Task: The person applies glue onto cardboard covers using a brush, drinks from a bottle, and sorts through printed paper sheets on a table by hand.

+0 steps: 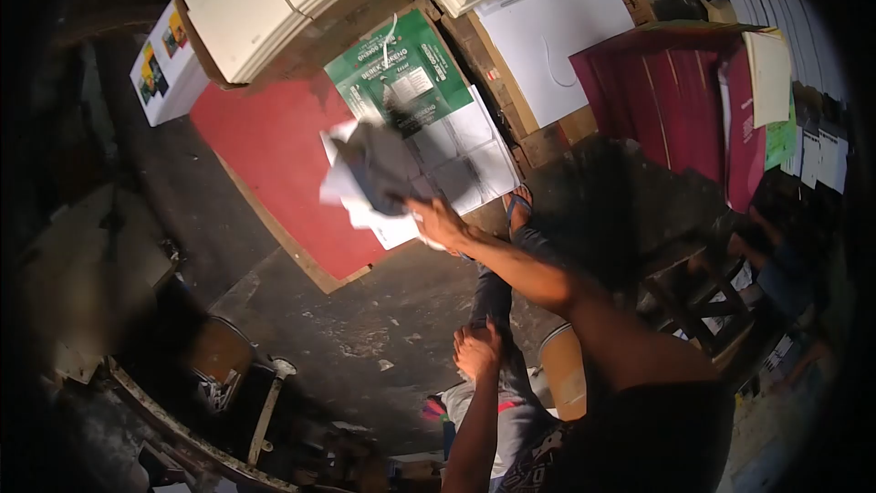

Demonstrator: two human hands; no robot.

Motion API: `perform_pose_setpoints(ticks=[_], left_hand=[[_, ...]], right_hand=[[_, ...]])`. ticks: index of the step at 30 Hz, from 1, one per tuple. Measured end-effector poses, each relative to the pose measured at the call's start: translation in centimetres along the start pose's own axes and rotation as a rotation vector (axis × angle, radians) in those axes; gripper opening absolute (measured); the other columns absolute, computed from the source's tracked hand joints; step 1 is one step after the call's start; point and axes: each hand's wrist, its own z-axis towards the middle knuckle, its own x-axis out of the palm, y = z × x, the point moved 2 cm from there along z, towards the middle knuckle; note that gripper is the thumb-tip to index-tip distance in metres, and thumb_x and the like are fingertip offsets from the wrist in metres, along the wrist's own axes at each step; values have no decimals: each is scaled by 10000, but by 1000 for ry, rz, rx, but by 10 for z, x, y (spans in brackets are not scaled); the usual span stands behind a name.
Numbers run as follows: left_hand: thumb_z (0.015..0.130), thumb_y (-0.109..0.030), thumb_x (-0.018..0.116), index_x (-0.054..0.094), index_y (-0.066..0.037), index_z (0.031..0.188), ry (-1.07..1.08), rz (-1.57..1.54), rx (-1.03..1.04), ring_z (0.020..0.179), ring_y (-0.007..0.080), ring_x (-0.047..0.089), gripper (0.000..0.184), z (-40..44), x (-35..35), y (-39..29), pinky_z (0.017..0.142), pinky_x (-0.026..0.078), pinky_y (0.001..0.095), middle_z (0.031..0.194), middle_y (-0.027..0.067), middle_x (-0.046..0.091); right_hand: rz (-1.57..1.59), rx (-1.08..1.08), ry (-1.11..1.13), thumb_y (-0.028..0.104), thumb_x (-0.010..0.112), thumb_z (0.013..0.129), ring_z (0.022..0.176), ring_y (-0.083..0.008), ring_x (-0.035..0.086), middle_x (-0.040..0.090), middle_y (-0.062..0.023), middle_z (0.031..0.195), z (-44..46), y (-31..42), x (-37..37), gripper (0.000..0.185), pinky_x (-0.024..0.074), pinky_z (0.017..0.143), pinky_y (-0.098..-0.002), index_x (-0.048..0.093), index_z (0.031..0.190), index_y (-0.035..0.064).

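My right hand [440,223] reaches forward with its fingers closed on a grey cloth [376,162], which is blurred by motion. Under and beside the cloth lie white printed sheets [461,141] and a green printed wrapper [401,64] with white lettering. They rest on a large red board [278,155]. White paper edges show around the cloth, and I cannot tell whether the hand holds them too. My left hand [477,350] lies over my knee, its fingers loosely spread and holding nothing.
Stacks of cream sheets [274,0] stand on the far side. A white sheet stack [557,41] and maroon folders [657,100] are to the right. My sandalled foot [518,204] is by the printed sheets. A curved metal frame [182,438] is at lower left.
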Motion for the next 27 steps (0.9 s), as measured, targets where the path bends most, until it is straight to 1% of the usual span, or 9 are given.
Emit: perform_pose_setpoints(ticks=[3, 5, 8, 10, 11, 15, 16, 20, 27], left_hand=[[842, -484, 605, 678, -46, 986, -91, -213, -26, 926, 315, 627, 467, 5, -10, 1, 800, 489, 413, 1000, 133, 634], [863, -421, 616, 676, -21, 954, -196, -470, -20, 878, 327, 626, 415, 8, -12, 26, 778, 490, 422, 962, 159, 636], [895, -341, 613, 650, 30, 944, -386, -597, -42, 830, 331, 608, 376, 4, -46, 62, 755, 480, 429, 937, 212, 627], [900, -345, 609, 641, 35, 963, -370, -682, -80, 820, 332, 600, 387, -6, -68, 119, 749, 478, 419, 916, 214, 626], [901, -353, 607, 638, 31, 979, -316, -782, -80, 819, 334, 595, 393, -4, -75, 144, 749, 476, 411, 901, 210, 625], [857, -321, 623, 668, 22, 1016, -395, -250, 75, 974, 348, 594, 381, -19, -136, 266, 885, 462, 406, 953, 194, 662], [839, -331, 629, 687, 32, 979, -194, -368, -35, 961, 362, 624, 393, -27, -167, 276, 876, 479, 424, 972, 191, 680], [819, -330, 586, 709, -3, 904, -83, -126, 240, 880, 390, 640, 360, 53, -217, 362, 772, 505, 452, 852, 217, 680], [861, -313, 572, 675, -20, 953, 67, 192, 691, 793, 329, 653, 325, 166, -375, 288, 648, 486, 447, 990, 180, 685]], right_hand=[[9, -275, 234, 124, 659, 806, 897, -396, 617, 634, -247, 954, -49, 31, -9, 346, 477, 757, -463, 612, 1140, 44], [171, -42, 390, 133, 653, 826, 948, -407, 613, 641, -240, 1007, -82, 66, -60, 295, 485, 802, -452, 621, 1082, -12], [120, 84, 32, 214, 671, 851, 975, -333, 640, 676, -194, 1043, -141, 43, -108, 292, 496, 854, -409, 655, 1056, 6], [194, 217, -156, -7, 608, 734, 1059, -310, 621, 656, -205, 1083, -181, 4, -146, 326, 477, 915, -388, 656, 1055, 23], [146, 125, -284, 58, 636, 801, 870, -270, 688, 682, -200, 957, -208, 16, -190, 311, 520, 727, -349, 659, 1112, 59], [-252, 430, -383, -28, 554, 778, 909, -422, 624, 647, -241, 986, -343, 72, -279, 488, 522, 788, -475, 616, 1232, 141], [-238, 399, -453, -27, 546, 782, 929, -424, 619, 642, -245, 998, -380, 75, -283, 482, 515, 800, -477, 617, 1230, 137], [-228, 611, -758, 40, 534, 815, 934, -438, 613, 647, -242, 1036, -525, 133, -238, 459, 489, 851, -481, 595, 1262, 125], [-90, 787, -1304, 39, 545, 752, 835, -416, 642, 638, -262, 973, -697, 313, -15, 550, 529, 791, -484, 582, 1284, 171]])
